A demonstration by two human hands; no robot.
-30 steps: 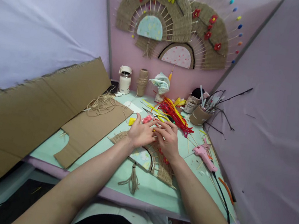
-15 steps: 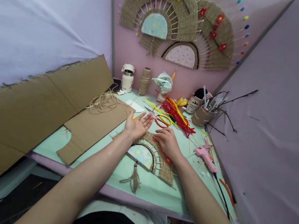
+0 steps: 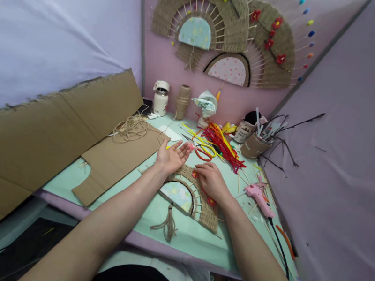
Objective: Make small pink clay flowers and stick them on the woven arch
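Observation:
My left hand [image 3: 172, 157] is palm up with its fingers stretched out, above the upper left part of a woven twine fan [image 3: 210, 215]. A small pinkish thing [image 3: 191, 146] shows at its fingertips, too small to name. Over the fan's upper right, my right hand [image 3: 212, 178] has its fingers bent around a small red flower [image 3: 195, 174] on the weave. Another red flower [image 3: 211, 202] sits lower on the fan, below that hand. The fan has a pale floral half-round centre [image 3: 177, 195] and a twine tassel [image 3: 169, 225].
Scissors [image 3: 203, 154] and red and yellow pipe cleaners [image 3: 224, 146] lie beyond my hands. To the right rests a pink glue gun [image 3: 259, 199] with its cord. Cardboard [image 3: 118, 158] with loose twine [image 3: 131, 128] is at left. Twigs [image 3: 284, 146] stick out near a pot [image 3: 255, 145].
Both hands stay nearly in place. My right fingers have shifted slightly, and more of the red flower under them shows. The whole view has moved a little.

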